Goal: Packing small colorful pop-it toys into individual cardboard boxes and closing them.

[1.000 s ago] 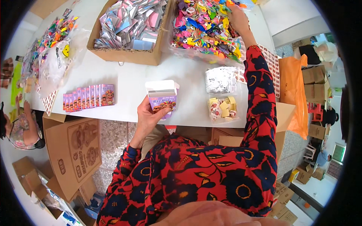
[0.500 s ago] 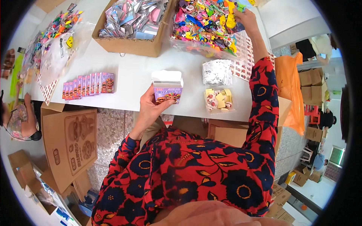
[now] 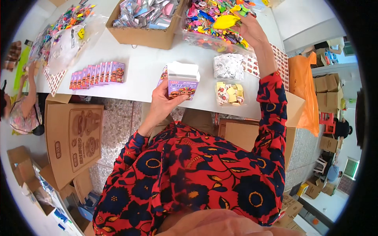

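Right hand pinches a yellow toy, its long axis running roughly eight to two o'clock; the open purple box, gripped by the nearer left hand, lies toward eight o'clock from the right.

I'm working in what's looking like a packing workshop. Evidence: a white table is serving as the bench, a carton of flat packets is sitting beside a heap of bright plastic trinkets, and small purple boxes are standing in a row. A big printed carton is standing open by the table's near edge (more brown cartons are standing in stacks off right). Another person is reaching forward at far left; speckled hard flooring is showing below.
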`<state>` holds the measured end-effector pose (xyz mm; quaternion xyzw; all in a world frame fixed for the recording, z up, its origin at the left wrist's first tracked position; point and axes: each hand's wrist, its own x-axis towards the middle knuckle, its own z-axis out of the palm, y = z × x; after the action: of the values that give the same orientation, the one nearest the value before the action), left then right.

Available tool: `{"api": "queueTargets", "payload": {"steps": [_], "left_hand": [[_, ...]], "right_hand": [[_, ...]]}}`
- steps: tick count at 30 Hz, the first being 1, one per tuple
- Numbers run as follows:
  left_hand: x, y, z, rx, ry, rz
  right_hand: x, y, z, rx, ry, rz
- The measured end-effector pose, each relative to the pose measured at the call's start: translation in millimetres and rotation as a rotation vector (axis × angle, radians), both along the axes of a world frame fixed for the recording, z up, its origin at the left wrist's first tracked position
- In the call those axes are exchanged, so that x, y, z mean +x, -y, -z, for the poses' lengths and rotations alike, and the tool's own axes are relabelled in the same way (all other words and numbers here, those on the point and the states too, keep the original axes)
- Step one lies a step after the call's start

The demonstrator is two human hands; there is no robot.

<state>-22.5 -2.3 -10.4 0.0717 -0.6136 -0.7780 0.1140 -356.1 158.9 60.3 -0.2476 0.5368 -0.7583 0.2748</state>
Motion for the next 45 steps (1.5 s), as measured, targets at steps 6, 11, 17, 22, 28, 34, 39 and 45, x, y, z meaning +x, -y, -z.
{"api": "queueTargets", "payload": {"steps": [6,11,17,22,28,34,39,45], "left_hand": [[0.7,-6.0,-8.8,0.014,-0.065,-0.010],[3.0,-9.1,-14.3,-0.052,-0.023,0.011],[7.6,-17.5,-16.5,-0.008,-0.017,0.039],[8.9,-17.6,-6.5,-0.131,-0.014,0.060],[10.9,-21.5,-3.6,-0.022,-0.052,0.041],[15.2,-20.2,-11.9,0.026,-0.028,0.054],[16.7,-19.9,-22.7,0.131,-0.028,0.049],[19.7,-16.6,-20.6,0.075,-0.026,0.054]], "right_hand": [[73.4,0.9,-41.9,0.096,0.039,-0.247],[125.7,3.5,-53.7,0.015,0.044,-0.337],[156.7,10.0,-60.7,0.148,-0.068,-0.281],[171.4,12.7,-62.0,0.073,-0.135,-0.345],[181.0,16.7,-65.4,0.094,-0.146,-0.347],[206.6,17.1,-61.1,0.363,-0.561,-0.179],[204.2,20.2,-58.1,0.386,-0.986,-0.122],[202.2,20.7,-66.6,0.412,-1.228,-0.107]]}}
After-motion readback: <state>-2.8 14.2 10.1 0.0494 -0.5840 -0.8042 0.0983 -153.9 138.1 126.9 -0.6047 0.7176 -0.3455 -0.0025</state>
